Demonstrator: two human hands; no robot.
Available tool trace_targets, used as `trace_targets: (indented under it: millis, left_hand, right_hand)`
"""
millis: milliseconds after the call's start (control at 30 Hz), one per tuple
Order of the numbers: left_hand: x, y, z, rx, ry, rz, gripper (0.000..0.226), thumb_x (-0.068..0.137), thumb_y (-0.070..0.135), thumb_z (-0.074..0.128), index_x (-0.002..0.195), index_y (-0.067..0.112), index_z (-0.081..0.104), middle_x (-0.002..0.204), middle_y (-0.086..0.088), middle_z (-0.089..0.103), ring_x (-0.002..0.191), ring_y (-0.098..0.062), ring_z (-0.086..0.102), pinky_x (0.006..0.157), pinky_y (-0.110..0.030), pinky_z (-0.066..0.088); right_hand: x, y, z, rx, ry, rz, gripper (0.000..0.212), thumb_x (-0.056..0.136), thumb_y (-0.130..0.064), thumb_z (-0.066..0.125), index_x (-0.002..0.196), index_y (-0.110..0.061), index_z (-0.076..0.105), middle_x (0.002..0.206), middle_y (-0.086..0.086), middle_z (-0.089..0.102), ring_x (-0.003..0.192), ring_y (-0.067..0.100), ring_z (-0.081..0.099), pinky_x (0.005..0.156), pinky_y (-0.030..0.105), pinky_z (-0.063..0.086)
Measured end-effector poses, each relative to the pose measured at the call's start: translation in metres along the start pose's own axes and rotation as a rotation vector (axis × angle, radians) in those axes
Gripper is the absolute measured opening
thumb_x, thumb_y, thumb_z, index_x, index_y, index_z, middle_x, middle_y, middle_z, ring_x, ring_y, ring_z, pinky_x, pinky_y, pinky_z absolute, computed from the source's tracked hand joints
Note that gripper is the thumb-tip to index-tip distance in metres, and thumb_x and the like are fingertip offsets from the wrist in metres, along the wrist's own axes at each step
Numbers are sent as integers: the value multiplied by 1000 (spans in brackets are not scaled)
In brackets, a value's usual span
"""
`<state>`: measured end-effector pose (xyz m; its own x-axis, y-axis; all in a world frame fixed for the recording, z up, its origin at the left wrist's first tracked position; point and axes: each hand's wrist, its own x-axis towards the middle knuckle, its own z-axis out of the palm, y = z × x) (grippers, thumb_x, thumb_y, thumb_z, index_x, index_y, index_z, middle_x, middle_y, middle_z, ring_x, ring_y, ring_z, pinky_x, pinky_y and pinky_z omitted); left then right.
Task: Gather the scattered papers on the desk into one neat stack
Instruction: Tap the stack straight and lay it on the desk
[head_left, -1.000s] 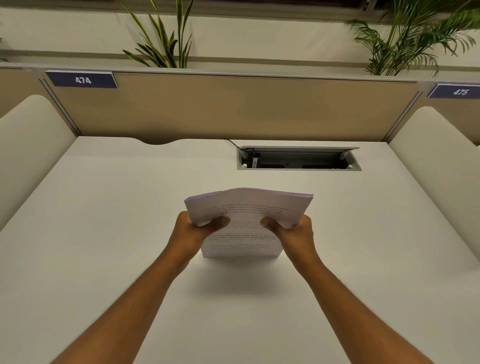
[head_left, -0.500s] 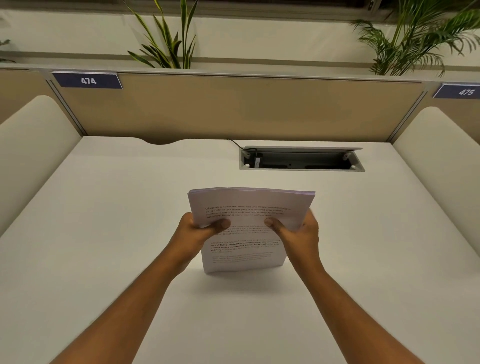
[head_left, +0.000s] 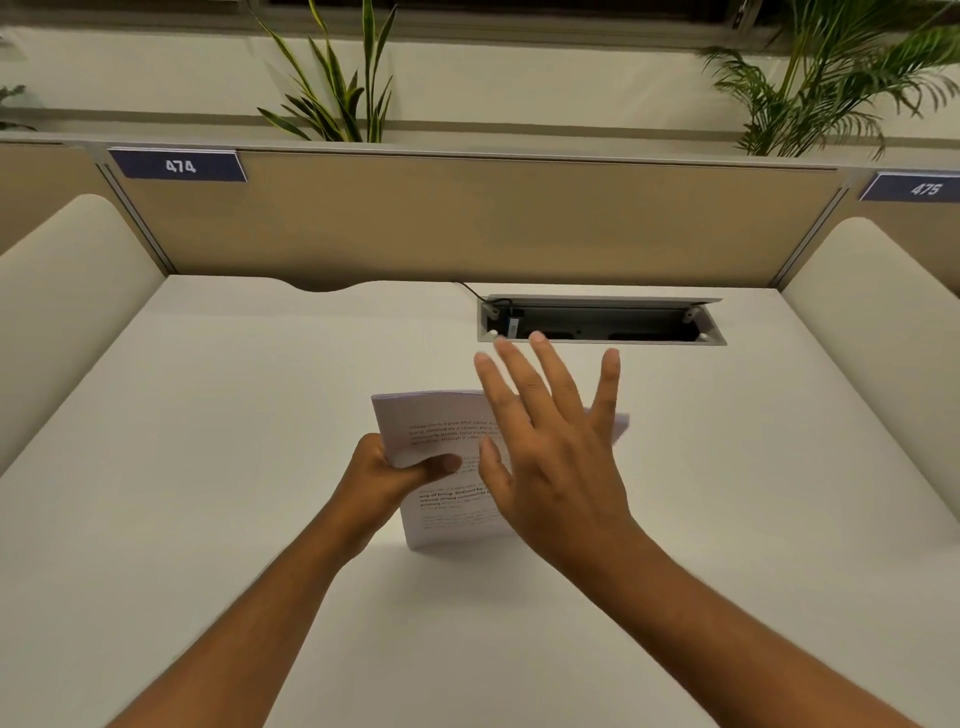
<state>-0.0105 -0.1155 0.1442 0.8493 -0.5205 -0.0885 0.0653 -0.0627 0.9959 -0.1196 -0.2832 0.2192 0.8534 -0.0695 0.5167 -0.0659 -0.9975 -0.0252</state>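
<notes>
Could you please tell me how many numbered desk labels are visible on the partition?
2. The label reading 474 sits at the partition's upper left; the label reading 475 is at the far right, cut off by the frame edge. Others may lie outside the view.

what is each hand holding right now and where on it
The left hand pinches the stack of papers at its left edge, thumb across the printed face. The right hand holds nothing, fingers spread open in front of the stack.

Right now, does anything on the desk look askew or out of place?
Nothing serious. The stack of papers stands on its edge, held only by the left hand, and its top bends. The right hand is open.
</notes>
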Motion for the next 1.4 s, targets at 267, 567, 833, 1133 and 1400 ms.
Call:
trace_targets:
  millis: [267,567,833,1133,1400]
  left_hand:
    - [1,-3,1,32,52,22,27,85,35,80,107,49,82,112,5,86,108,-29,80,93,-50,66]
    - [-2,-5,-1,-15,7,-15,37,85,32,88,121,31,82,116,0,87,108,-24,80,94,-42,61]
    - [0,-5,3,-32,78,-50,23,82,32,92,100,46,87,110,4,87,101,-16,81,96,-45,62]
    - [8,0,7,-93,95,-4,29,78,29,87,103,43,87,114,2,87,104,-18,81,89,-37,61]
    - [16,-7,3,-10,23,-17,41,81,24,94,112,48,83,120,5,85,111,-19,79,99,-48,63]
  right_hand:
    - [12,-29,-2,25,-93,-167,77,94,-39,67,161,-17,36,167,13,39,158,39,27,123,71,-5]
    - [-1,-7,-11,-15,-56,34,68,94,-39,62,156,-16,47,164,8,44,158,34,30,123,73,0]
    - [-34,44,1,329,331,249,90,90,-32,77,159,-11,23,169,11,24,160,33,20,129,59,7]
    - [-49,73,69,1132,-204,728,29,94,-17,78,115,-35,73,115,-19,79,109,5,74,102,41,60]
    - [-58,65,93,1229,-165,798,23,99,-8,70,116,-23,74,111,-10,80,104,10,75,84,18,59]
